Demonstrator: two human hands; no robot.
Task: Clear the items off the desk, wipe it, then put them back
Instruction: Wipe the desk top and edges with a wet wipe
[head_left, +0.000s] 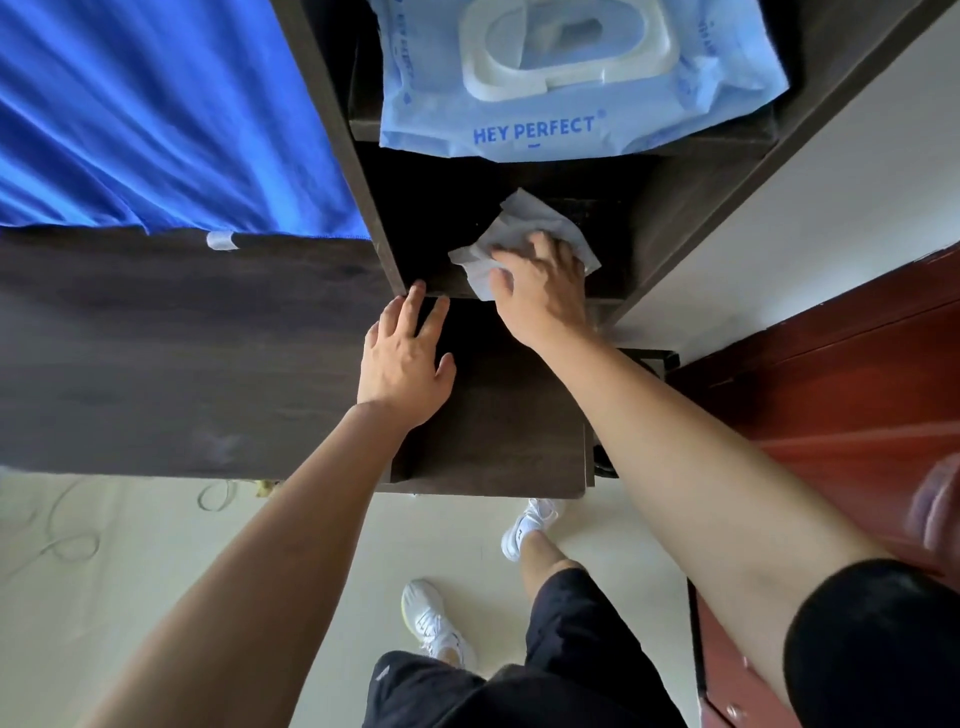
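A dark wooden desk (156, 353) spans the left, with blue cloth (156, 114) beyond it. A pack of wipes (571, 119) lies on the upper shelf (727, 148). The left hand (405, 364) rests flat and released at the edge of the lower shelf (431, 260). The right hand (545, 291) presses a white wipe (524, 223) onto that shelf with spread fingers.

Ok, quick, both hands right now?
Left hand: open, fingers spread, resting on the desk, holding nothing.
Right hand: open, pressing the wipe flat on the shelf.
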